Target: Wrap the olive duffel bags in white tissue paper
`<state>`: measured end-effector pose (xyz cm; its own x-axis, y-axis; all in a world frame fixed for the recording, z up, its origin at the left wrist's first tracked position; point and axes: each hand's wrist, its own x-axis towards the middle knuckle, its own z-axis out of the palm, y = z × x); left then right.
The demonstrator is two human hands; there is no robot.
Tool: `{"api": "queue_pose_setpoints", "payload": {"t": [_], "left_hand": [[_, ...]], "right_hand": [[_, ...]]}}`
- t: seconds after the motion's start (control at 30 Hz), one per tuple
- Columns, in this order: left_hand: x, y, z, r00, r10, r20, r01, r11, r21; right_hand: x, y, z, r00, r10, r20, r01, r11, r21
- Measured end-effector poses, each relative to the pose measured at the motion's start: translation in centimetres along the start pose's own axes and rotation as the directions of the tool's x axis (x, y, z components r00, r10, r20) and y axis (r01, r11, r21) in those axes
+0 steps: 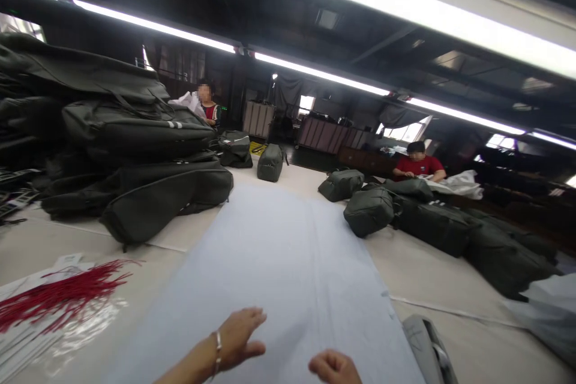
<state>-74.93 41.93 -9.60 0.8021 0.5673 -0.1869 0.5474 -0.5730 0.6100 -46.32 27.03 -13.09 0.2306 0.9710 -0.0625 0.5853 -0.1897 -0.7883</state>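
A long pale white-blue sheet (279,240) lies flat along the table, running away from me. Over its near left part is my left hand (240,336), a bracelet on the wrist, its fingers stretched out and thumb apart, holding nothing. My right hand (335,367) is at the bottom edge, over the sheet's near right part, with its fingers curled in; whether something small is inside them cannot be made out. A faint crease runs lengthwise down the sheet.
Dark green bags are piled high on the left (148,132); more lie along the right (432,222). Red strings (67,294) lie at the near left, a grey device (429,348) at the near right. A person in red (417,167) and another person (209,109) sit farther back.
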Motion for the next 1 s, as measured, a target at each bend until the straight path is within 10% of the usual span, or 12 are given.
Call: {"api": "queue_pose_setpoints", "payload": {"t": [0.17,0.37,0.57,0.73,0.83,1.0], "left_hand": [[17.5,1.2,-0.8,0.992,-0.061,-0.106,0.081,0.977,0.199],[30.5,-4.0,5.4,0.983,0.05,-0.177,0.005,0.955,0.297],[32.1,-6.6,7.5,0.982,0.05,-0.182,0.002,0.962,0.273],[31.7,-5.5,6.1,0.983,0.015,-0.186,0.031,0.97,0.239],[31.4,-5.2,5.6,0.98,0.038,-0.194,0.001,0.979,0.202],[30.8,-5.7,4.7,0.96,0.024,-0.281,-0.061,0.991,-0.122]], "right_hand": [[12.3,3.3,-8.7,0.938,0.117,-0.325,-0.123,0.992,0.001],[26.2,11.2,-11.3,0.857,0.01,-0.516,-0.138,0.968,-0.212],[29.6,20.3,-8.6,0.938,0.012,-0.347,-0.264,0.674,-0.69],[28.9,22.4,-7.6,0.931,-0.173,-0.321,-0.173,0.566,-0.806],[28.9,22.1,-7.9,0.932,-0.189,-0.308,-0.121,0.641,-0.758],[28.6,19.2,-11.0,0.871,0.187,-0.454,-0.307,0.929,-0.206]]}}
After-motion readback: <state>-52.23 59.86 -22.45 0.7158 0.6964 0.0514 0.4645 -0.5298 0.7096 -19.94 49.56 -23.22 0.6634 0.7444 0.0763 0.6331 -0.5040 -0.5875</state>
